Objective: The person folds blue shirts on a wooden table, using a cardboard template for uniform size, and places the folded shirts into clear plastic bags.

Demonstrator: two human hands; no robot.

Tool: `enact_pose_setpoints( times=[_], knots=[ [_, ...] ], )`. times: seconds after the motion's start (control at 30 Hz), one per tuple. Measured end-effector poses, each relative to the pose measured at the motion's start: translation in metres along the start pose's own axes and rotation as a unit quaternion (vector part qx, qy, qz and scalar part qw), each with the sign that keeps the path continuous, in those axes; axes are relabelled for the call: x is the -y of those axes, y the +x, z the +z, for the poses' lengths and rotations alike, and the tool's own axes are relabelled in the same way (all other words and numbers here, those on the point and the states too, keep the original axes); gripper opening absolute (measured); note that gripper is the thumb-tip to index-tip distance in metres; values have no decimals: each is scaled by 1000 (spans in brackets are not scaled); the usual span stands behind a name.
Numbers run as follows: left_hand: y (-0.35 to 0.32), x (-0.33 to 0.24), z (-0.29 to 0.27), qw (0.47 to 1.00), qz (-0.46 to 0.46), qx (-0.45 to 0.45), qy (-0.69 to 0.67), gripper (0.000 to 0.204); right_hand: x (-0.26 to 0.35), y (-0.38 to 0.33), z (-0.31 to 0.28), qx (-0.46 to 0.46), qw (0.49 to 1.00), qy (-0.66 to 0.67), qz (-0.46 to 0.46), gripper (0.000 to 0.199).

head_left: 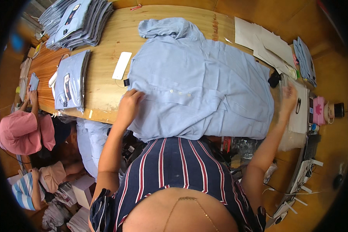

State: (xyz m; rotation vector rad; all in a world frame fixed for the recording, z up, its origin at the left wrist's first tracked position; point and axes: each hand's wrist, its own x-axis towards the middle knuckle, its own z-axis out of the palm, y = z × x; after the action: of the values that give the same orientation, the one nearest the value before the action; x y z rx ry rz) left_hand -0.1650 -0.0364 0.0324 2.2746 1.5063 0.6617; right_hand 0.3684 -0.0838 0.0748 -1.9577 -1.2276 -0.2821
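Pale blue shirt laid out, folding apparently not begun

The pale blue, button-front cloth shirt [197, 73] lies across the tan wooden table [104, 58], its near edge reaching the person's body. Spreading it out looks largely done; folding and bagging seem left, judging by the clear-wrapped, folded blue shirt [71, 81] and the tall stack of folded blue shirts [75, 25] at left. The cloth is broad and flat but rippled, with creases around the pale buttons (one end is bunched). A white rectangular card tag [122, 65] lies just beside it.

The left hand [131, 102] has its fingers drawn together on the shirt's edge; whether they pinch cloth, I cannot tell. The right hand [289, 94], beyond the shirt's right edge, is too blurred to judge.
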Motion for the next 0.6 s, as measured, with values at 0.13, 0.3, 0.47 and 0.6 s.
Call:
enact_pose_setpoints(
  times=[0.13, 0.3, 0.47, 0.6],
  knots=[
    [21, -2, 32, 1000, -5, 9, 18, 22, 161, -87, 77, 356, 884, 303, -6, 19],
    [26, 10, 43, 996, -10, 83, 39, 20, 242, -162, 141, 467, 832, 235, -186, 23],
    [25, -1, 39, 997, -35, 64, 41, 19, 255, -173, 152, 443, 859, 97, -239, 28],
    [25, -1, 34, 993, -32, 105, 40, 25, 254, -174, 152, 443, 858, 98, -241, 27]
  ],
)
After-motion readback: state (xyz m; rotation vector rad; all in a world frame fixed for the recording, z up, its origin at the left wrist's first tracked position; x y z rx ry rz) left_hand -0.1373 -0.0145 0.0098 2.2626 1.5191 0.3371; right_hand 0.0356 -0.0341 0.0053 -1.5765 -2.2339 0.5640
